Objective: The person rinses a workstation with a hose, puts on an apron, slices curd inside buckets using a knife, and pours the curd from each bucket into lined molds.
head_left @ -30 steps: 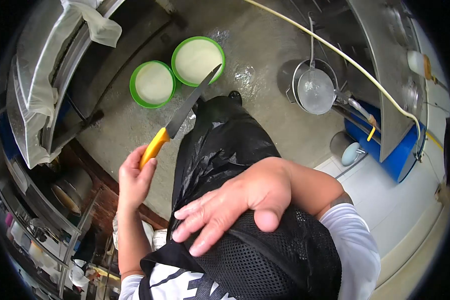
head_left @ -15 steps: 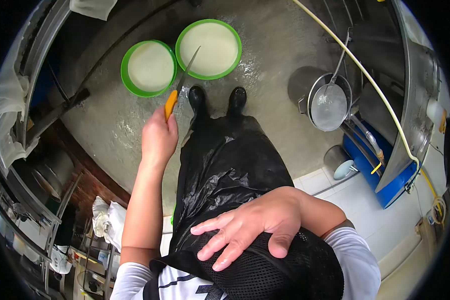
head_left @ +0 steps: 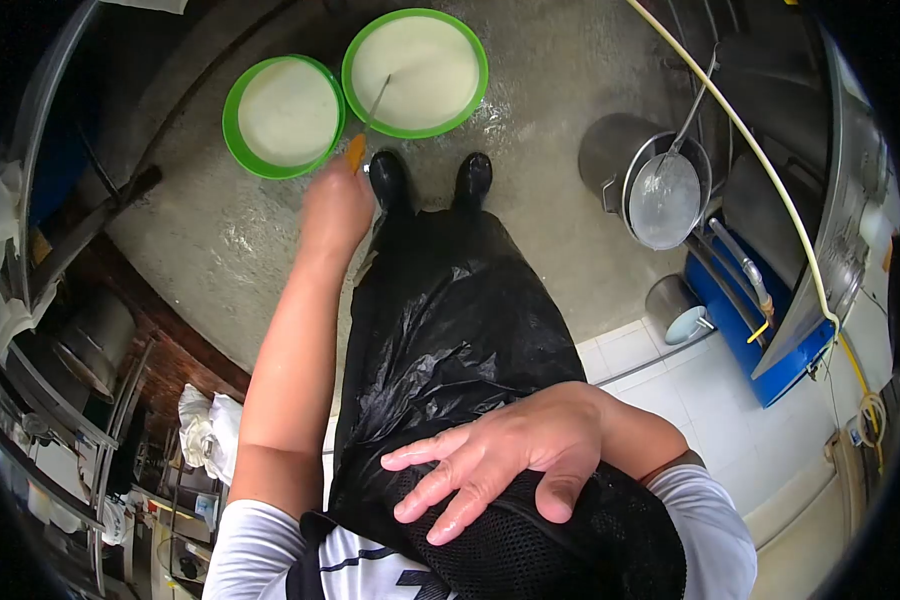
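My left hand (head_left: pixel 337 208) is closed round the orange handle of a knife (head_left: pixel 356 152). Its thin blade points up over the rim of a green tub (head_left: pixel 348 100) full of a whitish, milky mass; whether the tip touches the surface I cannot tell. Left of it stands a second, smaller green tub (head_left: pixel 232 135) with similar white contents. Close to the camera, my right hand (head_left: pixel 510 450) is open, fingers spread and wet-looking, over a black mesh thing (head_left: pixel 490 540) that looks like a cap. It holds nothing. A black apron (head_left: pixel 450 310) covers my front.
Black boots (head_left: pixel 391 180) stand just before the tubs on the wet floor. At right are a metal pot (head_left: pixel 615 165), a long-handled strainer or ladle (head_left: pixel 664 200), a smaller metal container (head_left: pixel 670 297) and a blue container (head_left: pixel 770 375). A pale hose (head_left: pixel 745 130) hangs across.
My left hand with the knife has moved forward and slightly right, taking the blade further over the larger tub. The view has shifted a little. My right hand is almost unchanged.
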Motion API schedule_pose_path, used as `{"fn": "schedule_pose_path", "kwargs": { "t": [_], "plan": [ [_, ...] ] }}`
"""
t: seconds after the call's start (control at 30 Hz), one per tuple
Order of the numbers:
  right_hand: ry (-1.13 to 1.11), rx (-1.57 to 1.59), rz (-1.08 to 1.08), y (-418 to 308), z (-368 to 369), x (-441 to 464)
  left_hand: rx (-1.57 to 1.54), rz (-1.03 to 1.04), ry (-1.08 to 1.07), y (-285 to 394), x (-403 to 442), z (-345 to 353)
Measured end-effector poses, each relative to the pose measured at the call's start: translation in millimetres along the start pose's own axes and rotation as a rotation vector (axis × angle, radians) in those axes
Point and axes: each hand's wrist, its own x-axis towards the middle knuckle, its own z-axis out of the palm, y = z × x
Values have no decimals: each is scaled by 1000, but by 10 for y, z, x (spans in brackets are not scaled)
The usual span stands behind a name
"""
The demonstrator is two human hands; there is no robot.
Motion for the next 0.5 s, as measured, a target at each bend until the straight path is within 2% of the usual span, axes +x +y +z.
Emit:
{"fn": "schedule_pose_path", "kwargs": {
  "t": [0.23, 0.5],
  "plan": [
    [15, 14, -19, 53, -11, -5, -29, 40, -13, -31, -27, 76],
    [46, 17, -34, 49, 4, 16, -48, 18, 3, 189, -52, -558]
  ]
}}
